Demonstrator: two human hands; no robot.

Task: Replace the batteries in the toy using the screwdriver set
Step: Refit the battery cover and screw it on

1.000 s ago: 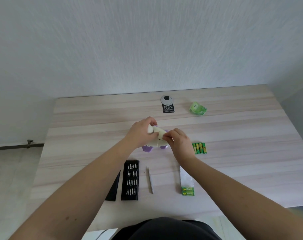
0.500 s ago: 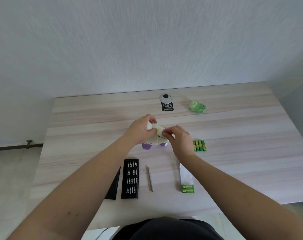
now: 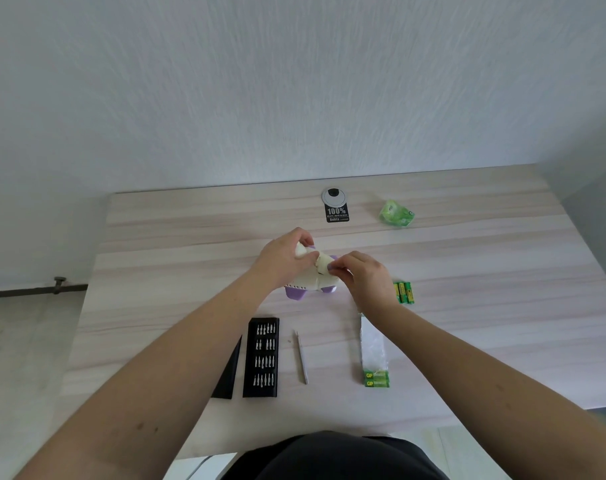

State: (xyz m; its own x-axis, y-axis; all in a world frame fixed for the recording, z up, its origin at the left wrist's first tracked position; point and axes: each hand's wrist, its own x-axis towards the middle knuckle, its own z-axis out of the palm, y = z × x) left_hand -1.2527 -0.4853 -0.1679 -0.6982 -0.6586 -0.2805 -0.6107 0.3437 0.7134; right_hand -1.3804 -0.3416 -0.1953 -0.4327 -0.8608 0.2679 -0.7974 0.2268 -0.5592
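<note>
A cream toy with purple feet (image 3: 312,284) stands at the middle of the wooden table (image 3: 468,271). My left hand (image 3: 282,259) grips the toy's upper left part. My right hand (image 3: 362,275) pinches a small piece at the toy's upper right; what lies under the fingers is hidden. Loose green batteries (image 3: 404,292) lie just right of my right hand. The black bit tray (image 3: 261,356) of the screwdriver set lies near the front edge, its lid (image 3: 229,372) to its left. A thin silver screwdriver (image 3: 301,356) lies to the right of the tray.
A torn battery pack (image 3: 374,355) with green batteries at its near end lies front right. Crumpled green wrapping (image 3: 397,213) sits at the back right. A round cable grommet with a black sticker (image 3: 335,207) is at the back edge, by the wall.
Both hands and the toy have stayed in place; my right fingers have shifted slightly on the toy's upper right. The camera view has tilted a little.
</note>
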